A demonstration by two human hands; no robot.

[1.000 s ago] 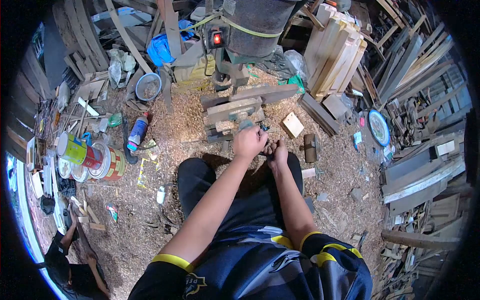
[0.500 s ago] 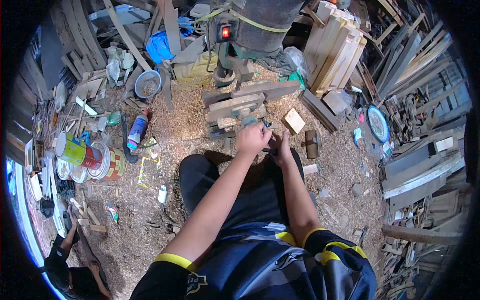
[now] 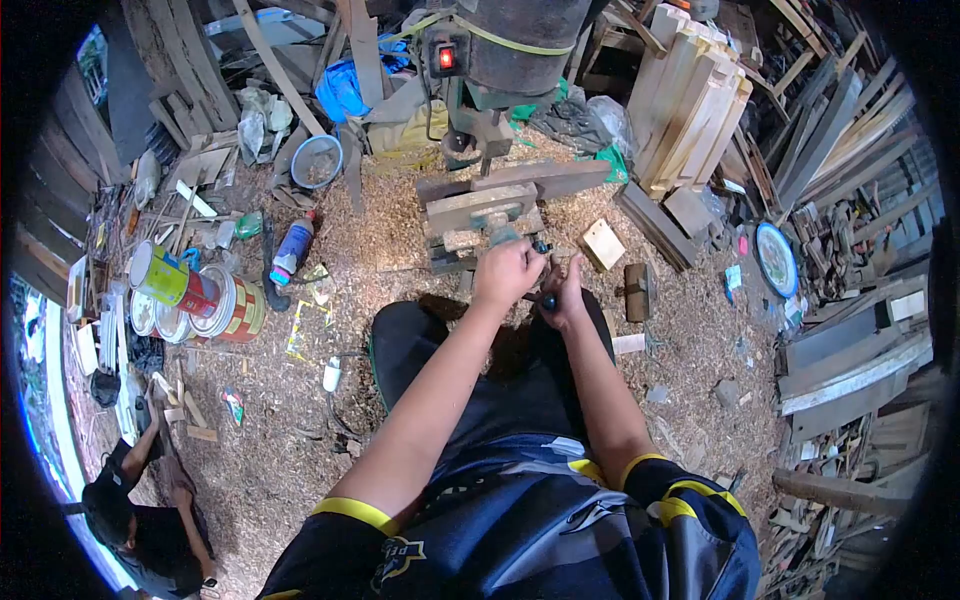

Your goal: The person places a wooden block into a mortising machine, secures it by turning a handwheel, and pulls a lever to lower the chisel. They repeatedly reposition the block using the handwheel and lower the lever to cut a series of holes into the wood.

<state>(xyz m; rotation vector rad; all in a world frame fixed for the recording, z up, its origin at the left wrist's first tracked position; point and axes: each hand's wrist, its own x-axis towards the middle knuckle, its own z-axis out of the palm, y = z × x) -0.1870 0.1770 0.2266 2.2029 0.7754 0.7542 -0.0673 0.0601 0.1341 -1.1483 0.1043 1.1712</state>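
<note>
A vise point(image 3: 502, 230) stands on the ground before my knees, with wooden boards point(image 3: 480, 207) in and about its jaws. My left hand point(image 3: 508, 272) is closed at the near end of the vise, its fingers wrapped round a part of the handle. Just to the right, my right hand point(image 3: 565, 293) is curled at a dark handle knob point(image 3: 547, 301), its fingers partly hidden. Beyond the boards rises a drill press point(image 3: 515, 55) with a lit red switch point(image 3: 446, 57). A light wood block point(image 3: 603, 244) lies right of my hands.
Wood shavings cover the ground. Paint cans point(image 3: 228, 303) and a bottle point(image 3: 294, 246) are at the left, where a co-worker point(image 3: 150, 535) sits low. Stacked timber point(image 3: 690, 100) leans at the back right, near a round tray point(image 3: 777, 260). A dark wood piece point(image 3: 636, 292) lies right of my knee.
The view has shifted, so the surroundings appear slightly farther right. My right hand has turned, and the dark knob beside it now shows more clearly.
</note>
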